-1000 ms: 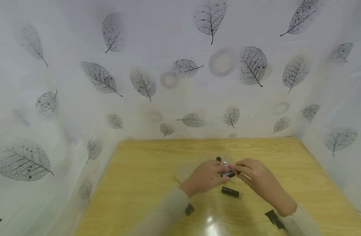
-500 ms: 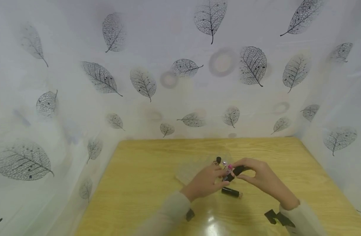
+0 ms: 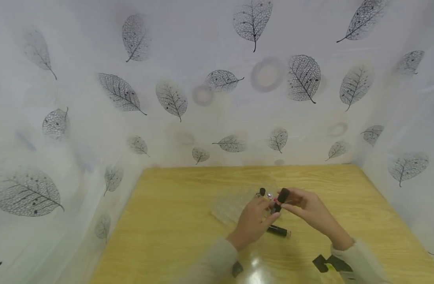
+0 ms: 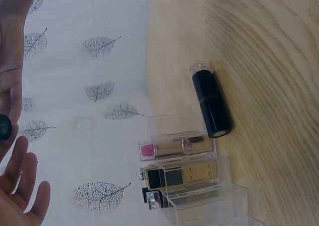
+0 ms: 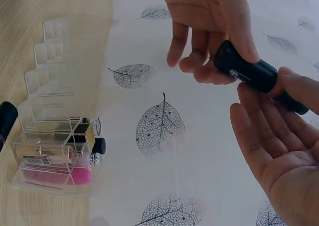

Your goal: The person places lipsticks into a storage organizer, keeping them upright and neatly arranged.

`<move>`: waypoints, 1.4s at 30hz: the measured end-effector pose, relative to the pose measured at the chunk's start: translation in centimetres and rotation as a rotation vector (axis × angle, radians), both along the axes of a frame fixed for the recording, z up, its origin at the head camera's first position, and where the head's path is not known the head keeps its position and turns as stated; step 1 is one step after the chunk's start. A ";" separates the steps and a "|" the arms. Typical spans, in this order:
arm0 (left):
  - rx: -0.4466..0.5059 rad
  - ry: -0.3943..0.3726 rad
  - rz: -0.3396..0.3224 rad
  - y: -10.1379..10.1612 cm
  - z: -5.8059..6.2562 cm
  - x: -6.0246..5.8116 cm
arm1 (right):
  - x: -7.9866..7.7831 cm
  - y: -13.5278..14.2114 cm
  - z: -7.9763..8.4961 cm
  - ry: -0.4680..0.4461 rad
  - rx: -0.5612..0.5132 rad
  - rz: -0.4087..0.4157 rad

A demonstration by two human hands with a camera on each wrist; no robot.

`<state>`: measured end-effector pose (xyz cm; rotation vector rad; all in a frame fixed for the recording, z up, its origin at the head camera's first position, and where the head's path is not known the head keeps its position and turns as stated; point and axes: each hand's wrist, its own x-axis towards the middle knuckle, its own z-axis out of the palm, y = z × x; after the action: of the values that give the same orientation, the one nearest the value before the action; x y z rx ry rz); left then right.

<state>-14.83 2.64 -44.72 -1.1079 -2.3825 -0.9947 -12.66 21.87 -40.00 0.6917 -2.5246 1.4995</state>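
Observation:
Both hands hold a black lipstick tube (image 3: 282,196), tilted upward, above the table in the head view. The right hand (image 3: 310,205) pinches its upper part between thumb and fingers. The left hand (image 3: 252,221) grips the lower part. A pinkish band shows midway along the tube in the right wrist view, where the left hand's thumb (image 5: 239,32) presses the wider end. Just beyond the hands stands a clear stepped lipstick organizer (image 5: 37,79). Several cosmetics stand in it, among them a pink-tipped lipstick (image 4: 148,151) and a gold-and-black tube (image 4: 182,176).
On the table, nearer the person, lies another black tube (image 4: 212,104) with a pale, clear end. Wood-grain tabletop (image 3: 167,221) spreads around it. Leaf-print sheeting (image 3: 188,118) closes off the back and both sides.
The held tube has swung from nearly level to steeply tilted, its upper end raised by the right hand. The left hand has shifted slightly right. The tube on the table has stayed put.

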 end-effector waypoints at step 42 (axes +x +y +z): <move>-0.283 -0.075 0.645 -8.4 -9.3 -11.9 | -2.2 1.5 -2.9 -0.014 0.128 -0.353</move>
<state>-26.72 -5.75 -54.04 -0.3126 -2.7165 -0.4899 -14.90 23.39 -42.86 0.2298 -2.5971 1.2358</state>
